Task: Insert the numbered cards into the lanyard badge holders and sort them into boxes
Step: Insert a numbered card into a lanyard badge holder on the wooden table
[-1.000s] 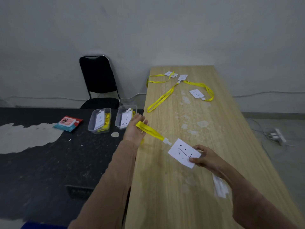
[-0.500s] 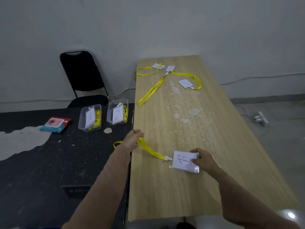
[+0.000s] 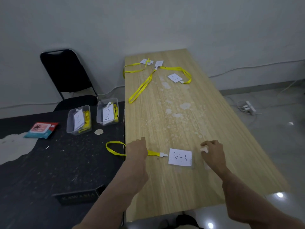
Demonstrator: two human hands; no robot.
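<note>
so, starting at the left: box 1 [image 3: 78, 120] and box 2 [image 3: 107, 113] sit side by side on the dark table [image 3: 66, 162], both with yellow straps in them. the lanyard [image 3: 115, 147] loops out over the dark table and runs back across the seam to the badge holder [image 3: 180, 157], which lies flat on the wooden table [image 3: 181, 187] showing a hand-drawn 1.

left hand [image 3: 136, 150] sits knuckles-up on the strap right at the edge. its fingers are tucked under, so i can't tell if it's gripping or just pressing. right hand [image 3: 213, 152] is beside the badge, not touching it, fingers curled on a small white bit [image 3: 204, 149].

if it were me i'd bunch that loose loop in first so it doesn't catch the table edge, lift strap and badge together, and check the number before dropping it in box 1, not its neighbour.

hard to see: the clear sleeve barely shows, so no idea if the card is fully seated. no clue what the white bit is either.
</note>
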